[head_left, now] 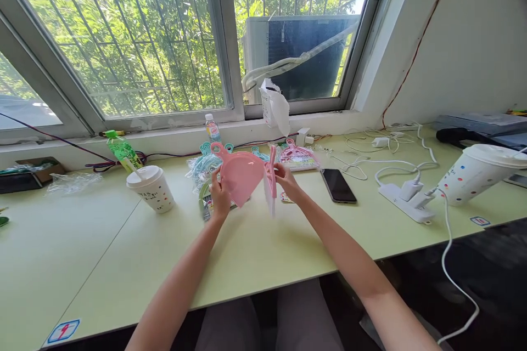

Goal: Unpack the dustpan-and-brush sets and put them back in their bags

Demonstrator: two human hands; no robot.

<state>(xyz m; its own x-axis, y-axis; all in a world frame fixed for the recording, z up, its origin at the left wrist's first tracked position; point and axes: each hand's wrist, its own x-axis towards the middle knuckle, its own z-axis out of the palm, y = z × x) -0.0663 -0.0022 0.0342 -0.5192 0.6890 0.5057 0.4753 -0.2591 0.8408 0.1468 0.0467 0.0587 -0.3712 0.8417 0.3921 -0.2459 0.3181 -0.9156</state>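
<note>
A small pink dustpan (244, 171) is held above the table by my left hand (220, 196), whose fingers close on its left side below the looped handle. In my right hand (287, 180) is a small pink brush (269, 181), seen edge-on, its pale bristles pointing down. The brush is right beside the dustpan's right edge; whether they touch I cannot tell. Behind the dustpan lie teal looped handles in clear wrap (205, 160), partly hidden. Farther right, a pink looped-handle piece (294, 151) lies on a packaged stack.
A white paper cup (153, 192) and a green bottle (123, 149) stand left. A black phone (338, 185) lies right, near a white power strip (405, 203) with cables and a tilted white cup (473, 173). A clear-labelled bottle (212, 129) stands by the sill.
</note>
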